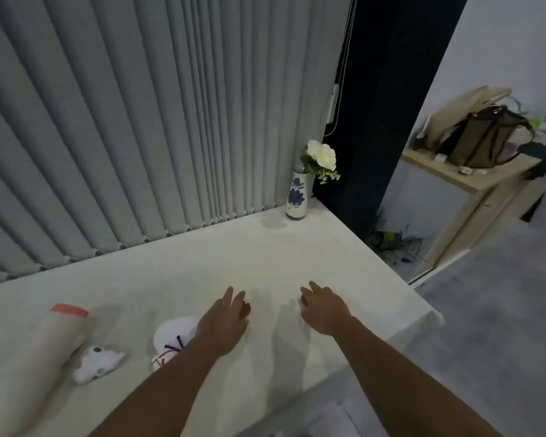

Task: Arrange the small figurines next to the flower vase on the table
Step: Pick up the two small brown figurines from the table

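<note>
A white vase (296,197) with blue flower patterns and white roses stands at the far right corner of the white table (202,263). Two small white figurines lie at the near left: a round one (171,334) with dark and red markings, partly hidden by my left forearm, and a smaller one (96,362) further left. My left hand (226,320) hovers just right of the round figurine, fingers apart and empty. My right hand (323,307) hovers over the table's middle right, fingers spread, holding nothing.
A beige cylinder (49,339) with an orange end lies at the near left beside the smaller figurine. Grey vertical blinds (139,121) run along the table's far edge. The table's right edge drops to grey floor; a wooden cabinet (473,190) with a brown bag stands beyond.
</note>
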Demonstrator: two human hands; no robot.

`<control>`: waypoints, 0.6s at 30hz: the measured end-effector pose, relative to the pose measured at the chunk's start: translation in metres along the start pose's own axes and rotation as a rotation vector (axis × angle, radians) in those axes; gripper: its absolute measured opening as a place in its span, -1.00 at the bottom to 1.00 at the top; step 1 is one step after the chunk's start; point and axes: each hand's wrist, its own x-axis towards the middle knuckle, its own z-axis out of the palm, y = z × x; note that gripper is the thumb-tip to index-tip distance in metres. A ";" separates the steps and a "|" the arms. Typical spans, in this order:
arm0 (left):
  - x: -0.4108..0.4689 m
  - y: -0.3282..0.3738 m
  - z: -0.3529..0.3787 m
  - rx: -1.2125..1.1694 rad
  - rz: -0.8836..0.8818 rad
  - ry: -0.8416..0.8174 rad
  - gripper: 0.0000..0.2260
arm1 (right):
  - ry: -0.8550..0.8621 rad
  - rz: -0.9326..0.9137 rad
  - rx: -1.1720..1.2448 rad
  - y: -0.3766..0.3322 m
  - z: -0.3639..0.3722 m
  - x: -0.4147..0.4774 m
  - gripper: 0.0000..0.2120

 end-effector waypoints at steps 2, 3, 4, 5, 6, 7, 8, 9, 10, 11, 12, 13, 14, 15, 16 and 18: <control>0.006 -0.001 0.007 -0.038 -0.049 0.007 -0.47 | 0.014 0.017 0.025 0.004 0.007 0.002 -0.49; 0.007 -0.002 0.012 -0.052 -0.070 0.007 -0.48 | 0.018 0.023 0.042 0.007 0.014 0.002 -0.50; 0.009 -0.002 0.015 -0.065 -0.087 -0.002 -0.48 | 0.010 0.038 0.064 0.010 0.021 0.002 -0.50; 0.012 -0.002 0.017 -0.080 -0.105 -0.014 -0.48 | -0.002 0.060 0.099 0.012 0.026 0.004 -0.47; 0.015 -0.002 0.021 -0.085 -0.112 -0.022 -0.49 | -0.012 0.078 0.135 0.014 0.031 0.006 -0.42; 0.017 -0.001 0.023 -0.087 -0.112 -0.024 -0.50 | -0.016 0.092 0.158 0.016 0.036 0.007 -0.38; 0.018 0.000 0.023 -0.086 -0.104 -0.025 -0.52 | -0.001 0.094 0.170 0.016 0.040 0.010 -0.36; 0.021 0.001 0.026 -0.092 -0.105 -0.024 -0.53 | 0.028 0.094 0.179 0.018 0.044 0.012 -0.36; 0.023 0.001 0.029 -0.093 -0.108 -0.025 -0.55 | 0.067 0.090 0.189 0.018 0.048 0.014 -0.38; 0.025 0.002 0.031 -0.093 -0.123 -0.028 -0.57 | 0.103 0.092 0.216 0.018 0.050 0.016 -0.42; 0.027 0.002 0.033 -0.091 -0.144 -0.034 -0.58 | 0.133 0.096 0.259 0.019 0.051 0.019 -0.47; 0.029 0.002 0.036 -0.089 -0.165 -0.034 -0.58 | 0.161 0.102 0.306 0.019 0.051 0.021 -0.53; 0.030 0.002 0.039 -0.088 -0.183 -0.033 -0.58 | 0.183 0.105 0.342 0.020 0.051 0.024 -0.59; 0.031 0.002 0.041 -0.088 -0.199 -0.026 -0.58 | 0.201 0.099 0.357 0.021 0.050 0.027 -0.63; 0.031 0.002 0.042 -0.091 -0.219 -0.017 -0.58 | 0.219 0.089 0.357 0.023 0.050 0.029 -0.66; 0.030 0.004 0.044 -0.099 -0.243 0.004 -0.56 | 0.241 0.055 0.347 0.029 0.050 0.032 -0.69</control>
